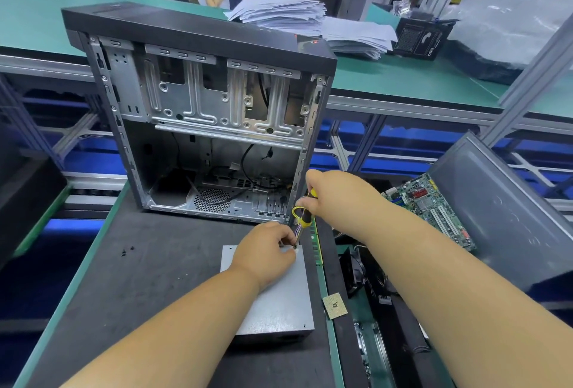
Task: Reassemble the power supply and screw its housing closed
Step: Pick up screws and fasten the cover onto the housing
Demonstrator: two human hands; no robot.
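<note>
- The power supply (279,304), a flat grey metal box, lies on the dark mat (148,288) of my counter (77,276), just in front of the open computer case (198,114).
- Its wire bundle (298,226), yellow and mixed colours, rises from the far right corner of the box.
- My left hand (263,251) rests over the far end of the box, fingers pinched narrow on something small and dark at that corner; I take it for a screw (294,245) but cannot tell for sure.
- My right hand (322,192) is closed around a screwdriver (307,214) with a black and yellow handle, held nearly upright, tip pointing down toward the same corner. The tip itself is hidden among the wires and fingers.
- A few small dark screws (127,250) lie loose on the mat to the left, well apart from the box.
- The case stands upright with its side off and its metal bays bare.
- A green memory stick (317,248) lies along the mat's right edge, and a square processor chip (335,306) sits just beside the box's near right corner.
- Further right I see a black fan (352,276), a green motherboard (434,204) and a grey side panel (502,210) leaning up.
- On the far green counter (403,77) sit stacks of paper (279,13).
</note>
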